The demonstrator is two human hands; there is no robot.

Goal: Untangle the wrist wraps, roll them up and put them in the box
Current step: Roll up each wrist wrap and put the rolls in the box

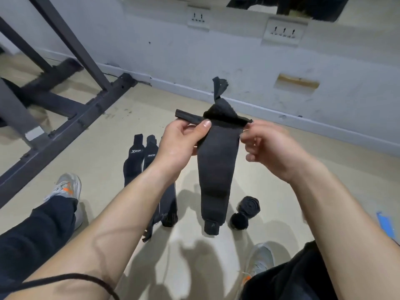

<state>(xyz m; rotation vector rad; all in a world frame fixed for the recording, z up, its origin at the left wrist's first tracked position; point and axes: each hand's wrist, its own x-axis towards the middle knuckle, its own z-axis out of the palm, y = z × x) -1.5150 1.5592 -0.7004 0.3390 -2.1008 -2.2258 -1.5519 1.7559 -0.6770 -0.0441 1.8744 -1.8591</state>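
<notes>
A black wrist wrap (216, 169) hangs in the air in front of me, its top end folded over and its tail pointing at the floor. My left hand (181, 144) pinches the wrap's upper left edge between thumb and fingers. My right hand (266, 144) holds the upper right corner with its fingertips; it is blurred. A thin strap sticks up from the fold. On the floor lie two flat black wraps with white logos (138, 161), partly hidden by my left forearm. A rolled-up wrap (245, 210) sits on the floor to the right. No box is in view.
A dark metal rack frame (71, 118) stands at the left on the beige floor. A white wall with sockets (281, 32) runs across the back. My legs and grey shoes (67, 187) are at the bottom left and right. Blue tape (386, 224) marks the floor at far right.
</notes>
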